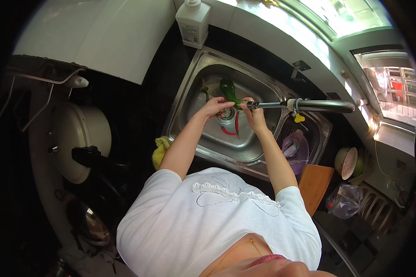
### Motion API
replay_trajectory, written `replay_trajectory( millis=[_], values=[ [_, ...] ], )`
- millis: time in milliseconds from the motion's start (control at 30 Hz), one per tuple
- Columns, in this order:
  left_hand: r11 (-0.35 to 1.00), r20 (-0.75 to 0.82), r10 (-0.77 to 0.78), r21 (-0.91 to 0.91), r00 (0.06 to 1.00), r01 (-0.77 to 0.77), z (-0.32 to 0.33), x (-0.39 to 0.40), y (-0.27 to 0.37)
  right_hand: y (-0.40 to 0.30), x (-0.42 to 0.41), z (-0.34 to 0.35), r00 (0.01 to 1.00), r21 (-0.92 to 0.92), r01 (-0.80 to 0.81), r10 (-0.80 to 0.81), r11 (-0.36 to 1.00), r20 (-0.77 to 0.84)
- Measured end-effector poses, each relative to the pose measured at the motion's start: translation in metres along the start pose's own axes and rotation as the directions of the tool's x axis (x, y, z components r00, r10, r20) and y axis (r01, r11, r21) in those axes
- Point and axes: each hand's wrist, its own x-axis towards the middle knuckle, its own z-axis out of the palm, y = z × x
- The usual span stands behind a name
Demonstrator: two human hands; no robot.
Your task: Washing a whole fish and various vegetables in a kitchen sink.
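Observation:
Over the stainless steel sink basin (208,138), both hands grip a long green pepper (227,90) near its lower end. My left hand (215,106) pinches it from the left, thumb on top. From the right, my right hand (252,112) holds it beside the tip of the faucet (274,105); the fingers partly hide that end. Just below the hands is the round drain (228,114). Red chili peppers (236,126) lie on the basin floor next to the drain. A small green stem-like piece (204,88) rests at the basin's left side.
A white plastic jug (192,26) stands behind the sink. Right of the basin, a purple plastic container (294,152) sits in the smaller sink, near a wooden cutting board (315,185). A yellow cloth (160,151) lies at the left front. Further left is a lidded pot (79,138).

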Motion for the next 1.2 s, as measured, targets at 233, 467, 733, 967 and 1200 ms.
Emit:
replay_trajectory(
  millis=[233, 467, 733, 967, 1200],
  values=[
    [0.946, -0.009, -0.042, -0.321, 0.999, 0.037, -0.003, 0.009, -0.008, -0.002, -0.013, -0.006, 0.998, -0.017, 0.055, -0.054, 0.998, 0.025],
    [0.969, -0.193, 0.171, -0.145, 0.966, -0.201, 0.014, 0.027, -0.022, 0.006, -0.066, -0.005, 0.986, -0.144, -0.018, 0.042, 0.989, 0.163],
    [0.852, -0.185, 0.524, 0.118, 0.831, -0.511, 0.035, 0.035, -0.063, 0.054, -0.044, 0.04, 0.958, 0.049, -0.258, 0.249, 0.965, 0.141],
    [0.759, -0.162, 0.588, 0.45, 0.792, -0.471, 0.03, 0.027, -0.046, 0.062, -0.042, 0.05, 0.952, 0.082, -0.295, 0.284, 0.952, 0.116],
    [0.83, -0.044, 0.519, 0.267, 0.854, -0.49, 0.033, 0.026, -0.039, 0.069, -0.029, 0.051, 0.96, 0.154, -0.279, 0.273, 0.948, 0.062]
  ],
)
